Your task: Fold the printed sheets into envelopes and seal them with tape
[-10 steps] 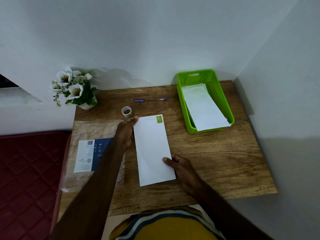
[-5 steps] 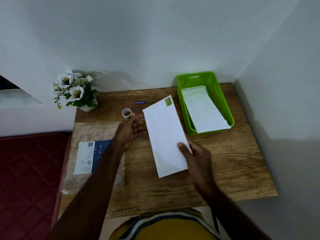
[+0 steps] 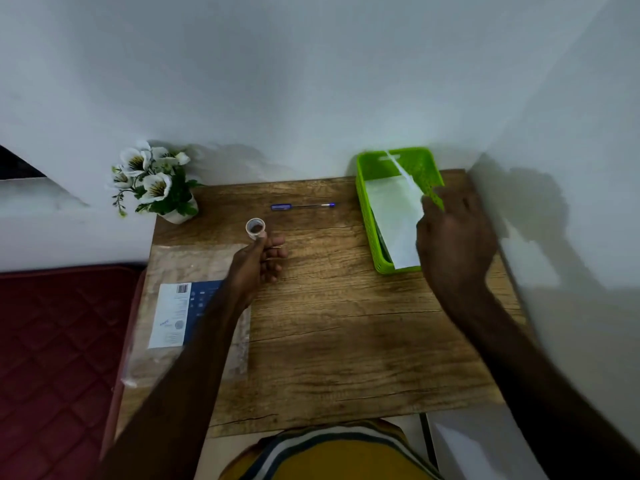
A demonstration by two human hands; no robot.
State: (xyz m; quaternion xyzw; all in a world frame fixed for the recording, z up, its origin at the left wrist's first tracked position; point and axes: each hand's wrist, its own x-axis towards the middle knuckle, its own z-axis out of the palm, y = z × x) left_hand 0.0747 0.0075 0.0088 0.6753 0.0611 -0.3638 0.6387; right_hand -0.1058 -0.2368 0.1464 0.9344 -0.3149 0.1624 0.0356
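My right hand [image 3: 453, 237] hovers over the green basket [image 3: 366, 216] at the table's back right and pinches a white envelope [image 3: 407, 178], which tilts edge-on above the basket. Other white envelopes [image 3: 391, 220] lie flat inside it. My left hand [image 3: 258, 263] rests on the wooden table [image 3: 346, 323] with its fingers loosely curled and holds nothing. Its thumb tip is right at a small tape roll [image 3: 255, 228].
A blue pen [image 3: 301, 206] lies near the back wall. A flower pot [image 3: 156, 183] stands at the back left corner. A clear plastic packet with a printed label [image 3: 180, 306] lies on the table's left side. A red mattress [image 3: 52, 341] is beyond the left edge.
My right hand lifted the envelope off the table's middle and carried it right and back, over the green basket. My left hand let go of it and stayed beside the tape roll.
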